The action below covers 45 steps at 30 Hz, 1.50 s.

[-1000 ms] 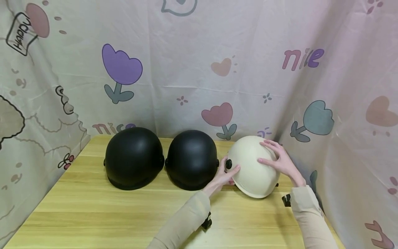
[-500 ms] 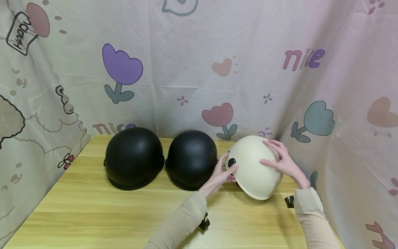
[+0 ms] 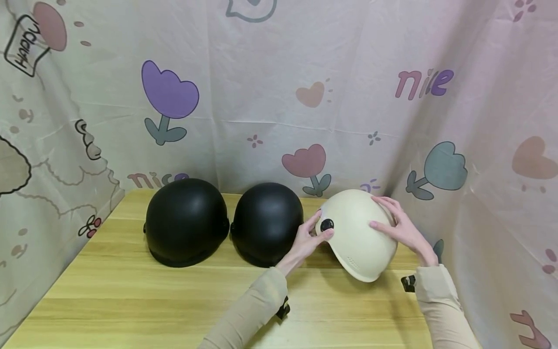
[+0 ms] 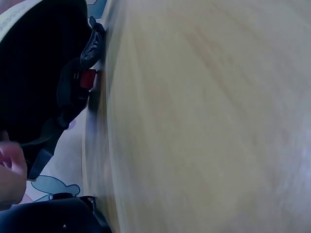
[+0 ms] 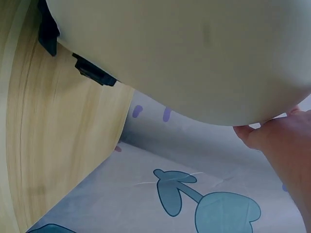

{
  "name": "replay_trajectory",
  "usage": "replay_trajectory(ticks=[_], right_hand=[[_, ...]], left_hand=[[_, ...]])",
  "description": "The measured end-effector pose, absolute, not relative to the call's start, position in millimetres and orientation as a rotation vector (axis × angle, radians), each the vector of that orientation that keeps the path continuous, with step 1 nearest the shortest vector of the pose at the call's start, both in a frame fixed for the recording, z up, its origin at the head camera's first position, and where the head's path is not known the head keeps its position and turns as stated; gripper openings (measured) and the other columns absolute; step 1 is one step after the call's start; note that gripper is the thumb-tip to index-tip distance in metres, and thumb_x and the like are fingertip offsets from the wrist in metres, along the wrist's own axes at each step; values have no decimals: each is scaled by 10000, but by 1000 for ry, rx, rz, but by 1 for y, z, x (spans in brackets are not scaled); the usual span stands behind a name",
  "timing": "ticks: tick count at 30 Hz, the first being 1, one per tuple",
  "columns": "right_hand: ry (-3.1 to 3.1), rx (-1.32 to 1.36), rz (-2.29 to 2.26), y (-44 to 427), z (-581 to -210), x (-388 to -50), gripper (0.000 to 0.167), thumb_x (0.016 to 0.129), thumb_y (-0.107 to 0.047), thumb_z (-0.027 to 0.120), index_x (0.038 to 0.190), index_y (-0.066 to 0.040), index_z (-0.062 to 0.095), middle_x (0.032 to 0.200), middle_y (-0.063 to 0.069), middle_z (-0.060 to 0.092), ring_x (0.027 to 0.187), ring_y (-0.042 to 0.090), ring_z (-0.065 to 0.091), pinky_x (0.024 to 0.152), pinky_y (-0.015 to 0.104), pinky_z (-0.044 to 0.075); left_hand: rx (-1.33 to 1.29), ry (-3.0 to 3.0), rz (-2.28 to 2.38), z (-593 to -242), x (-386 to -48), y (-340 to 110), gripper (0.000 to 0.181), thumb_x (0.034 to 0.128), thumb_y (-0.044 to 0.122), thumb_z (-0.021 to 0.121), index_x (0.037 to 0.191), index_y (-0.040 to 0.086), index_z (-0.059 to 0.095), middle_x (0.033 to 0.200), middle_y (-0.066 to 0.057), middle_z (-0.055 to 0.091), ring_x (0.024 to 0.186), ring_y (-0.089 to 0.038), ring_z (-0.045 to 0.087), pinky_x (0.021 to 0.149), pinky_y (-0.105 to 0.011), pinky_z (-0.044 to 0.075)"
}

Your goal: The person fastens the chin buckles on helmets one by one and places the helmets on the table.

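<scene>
Both hands are on a cream helmet (image 3: 355,232) at the right of the table. The left hand (image 3: 305,242) grips its left edge beside a round black knob (image 3: 327,225). Spread over the upper right of the shell are the fingers of the right hand (image 3: 403,228). In the left wrist view the helmet's dark inside (image 4: 41,63) shows, with a black strap and a red buckle part (image 4: 88,79); the left hand (image 4: 10,174) is at its edge. The right wrist view has the right hand (image 5: 286,145) touching the smooth shell (image 5: 194,58).
Two black helmets (image 3: 186,223) (image 3: 268,225) stand on the wooden table (image 3: 152,300), left of the cream one. The middle one is close beside the left hand. A patterned cloth (image 3: 244,77) hangs behind the table and along both sides.
The cream helmet has turned, its front rim tilting and its knob shifting slightly right. The right hand has moved a little right with it; the left hand has shifted slightly left.
</scene>
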State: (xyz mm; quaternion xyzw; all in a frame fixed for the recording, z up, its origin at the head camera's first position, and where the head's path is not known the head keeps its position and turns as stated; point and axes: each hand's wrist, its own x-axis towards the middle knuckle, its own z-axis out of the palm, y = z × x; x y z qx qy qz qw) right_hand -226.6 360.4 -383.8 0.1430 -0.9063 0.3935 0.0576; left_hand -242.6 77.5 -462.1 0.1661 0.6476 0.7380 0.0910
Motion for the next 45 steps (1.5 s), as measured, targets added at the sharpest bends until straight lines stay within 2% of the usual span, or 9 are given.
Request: replay_trajectory(ticks=[2, 9, 18, 27, 30, 32, 34, 40, 45], right_hand=[[-2751, 434, 1192, 361, -382, -226, 736, 922, -176, 714, 1567, -148, 361, 1615, 230, 188, 1456, 509, 210, 1037, 834, 255], [-2742, 437, 1201, 363, -376, -223, 702, 921, -174, 711, 1548, -144, 397, 1642, 184, 202, 1486, 502, 176, 1040, 848, 217], [-2685, 511, 1285, 365, -370, -221, 667, 914, -109, 695, 1525, -105, 426, 1644, 170, 236, 1496, 489, 150, 1073, 851, 122], [-2651, 552, 1328, 364, -367, -220, 637, 935, -91, 665, 1526, -113, 428, 1641, 194, 250, 1525, 322, 186, 1145, 784, 106], [-2652, 557, 1331, 364, -366, -218, 627, 945, -96, 652, 1530, -126, 428, 1654, 174, 247, 1524, 140, 211, 1150, 774, 120], [-2658, 558, 1317, 364, -365, -217, 618, 952, -101, 645, 1531, -133, 430, 1660, 153, 253, 1498, 48, 226, 1151, 764, 141], [-2669, 552, 1305, 364, -363, -217, 610, 956, -106, 642, 1529, -144, 437, 1662, 139, 258, 1496, 32, 229, 1153, 756, 153], [-2692, 531, 1288, 358, -356, -217, 602, 954, -131, 656, 1519, -199, 461, 1661, 84, 283, 1548, 282, 196, 1134, 785, 153], [-2691, 545, 1244, 352, -350, -217, 610, 934, -139, 686, 1506, -199, 482, 1645, 82, 323, 1540, 336, 189, 1122, 803, 131]], left_hand=[[534, 1960, 2175, -461, -243, 77, 720, 956, 287, 707, 1572, 159, 357, 1599, -81, 415, 1414, -235, 491, 1137, -377, 446], [613, 1919, 2181, -453, -244, 77, 742, 964, 311, 695, 1581, 136, 322, 1342, -167, 657, 1159, -246, 687, 1003, -269, 529], [635, 1768, 2237, -438, -248, 75, 695, 1001, 243, 642, 1589, 123, 290, 1640, -141, 313, 1394, -338, 500, 1106, -379, 468], [604, 1731, 2314, -433, -248, 73, 598, 1015, 240, 620, 1560, 165, 386, 1564, -87, 463, 1379, -181, 521, 1182, -366, 389], [583, 1694, 2344, -432, -248, 73, 565, 1023, 227, 604, 1550, 170, 409, 1222, -36, 673, 950, -51, 630, 885, -213, 525], [576, 1641, 2365, -431, -249, 74, 549, 1028, 208, 591, 1546, 168, 413, 962, 46, 654, 657, -5, 472, 617, -165, 424], [581, 1586, 2392, -430, -250, 75, 529, 1036, 192, 574, 1540, 152, 418, 865, 88, 618, 536, -43, 290, 513, -191, 266], [590, 1531, 2426, -425, -249, 77, 492, 1048, 180, 547, 1525, 133, 438, 1203, -32, 719, 504, -17, 267, 501, -178, 249], [596, 1573, 2412, -418, -248, 80, 489, 1042, 230, 564, 1514, 158, 459, 1158, -10, 709, 498, -28, 254, 486, -178, 249]])
